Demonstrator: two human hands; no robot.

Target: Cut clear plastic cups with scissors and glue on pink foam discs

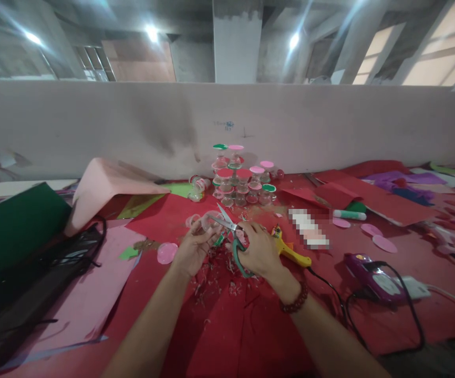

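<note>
My right hand (258, 251) is closed on green-handled scissors (231, 233), whose blades stand apart and point up-left. My left hand (194, 249) is closed in a pinch on a small clear plastic cup (210, 220) held at the scissor blades. Both hands hover over red paper (227, 320) littered with fine cuttings. A beaded bracelet (295, 302) sits on my right wrist.
A stack of small clear cups with pink, red and green lids (241, 181) stands by the wall. A yellow glue gun (290, 252) lies right of my hand, a purple tool with cords (373, 275) further right. Pink discs (383, 242), a glue stick (349, 214) and coloured sheets lie around; a black bag (30, 283) at left.
</note>
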